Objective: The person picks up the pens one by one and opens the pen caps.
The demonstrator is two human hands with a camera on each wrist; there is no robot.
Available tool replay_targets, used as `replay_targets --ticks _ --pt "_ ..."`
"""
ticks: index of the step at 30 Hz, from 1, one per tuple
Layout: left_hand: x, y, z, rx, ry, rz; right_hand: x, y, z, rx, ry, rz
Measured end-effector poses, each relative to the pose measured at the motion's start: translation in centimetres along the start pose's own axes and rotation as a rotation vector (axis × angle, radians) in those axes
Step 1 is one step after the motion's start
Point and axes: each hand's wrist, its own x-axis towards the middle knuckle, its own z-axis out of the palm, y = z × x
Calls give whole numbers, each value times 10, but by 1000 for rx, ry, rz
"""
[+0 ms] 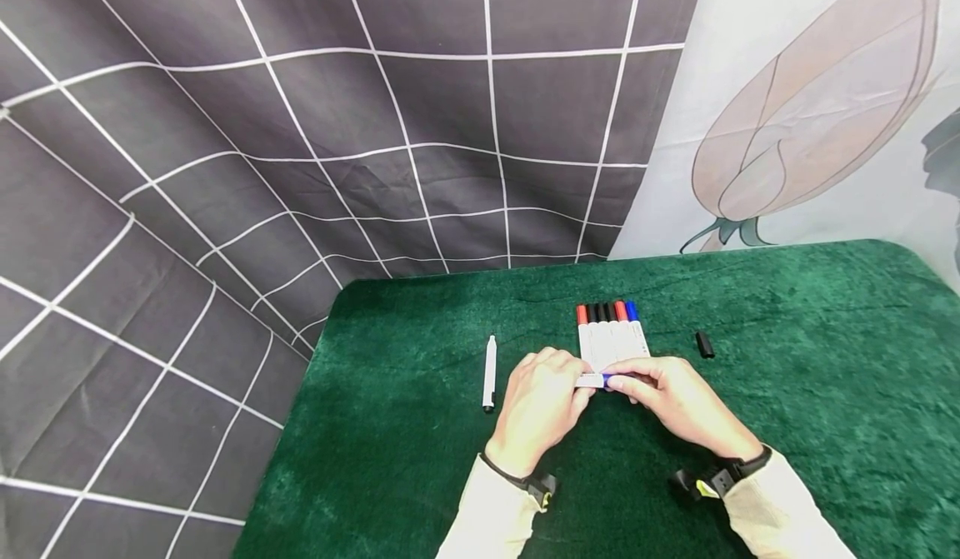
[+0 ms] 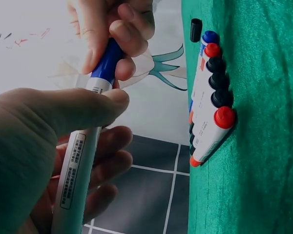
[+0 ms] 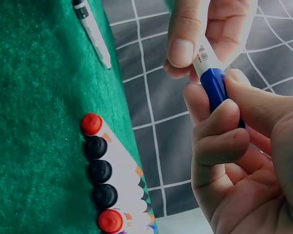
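Observation:
Between the two hands is a white marker (image 2: 77, 170) with a blue cap (image 3: 215, 90). My left hand (image 1: 542, 396) grips the white barrel, thumb on one side and fingers curled behind it. The blue cap is pinched between thumb and fingers of my right hand (image 1: 675, 396). Cap and barrel are in line and meet. Just beyond the hands, a row of capped markers (image 1: 611, 342) lies side by side on the green cloth, with red, black and blue caps; the hands hide its near ends in the head view.
Left of the hands lies a white marker (image 1: 490, 373) with its cap end off and a black near end. A loose black cap (image 1: 704, 344) rests to the right of the row. Green cloth (image 1: 810, 359) covers the table, and a dark gridded curtain (image 1: 420, 109) hangs behind it.

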Motion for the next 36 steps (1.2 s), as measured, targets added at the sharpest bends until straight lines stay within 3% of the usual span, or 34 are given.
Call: replay_targets --ticks 13,36 --pt "-2 -10 -3 -136 -30 78 -1 0 -4 20 -18 -60" --pt "-5 -14 -5 -307 -118 24 -2 -2 -5 41 34 -172"
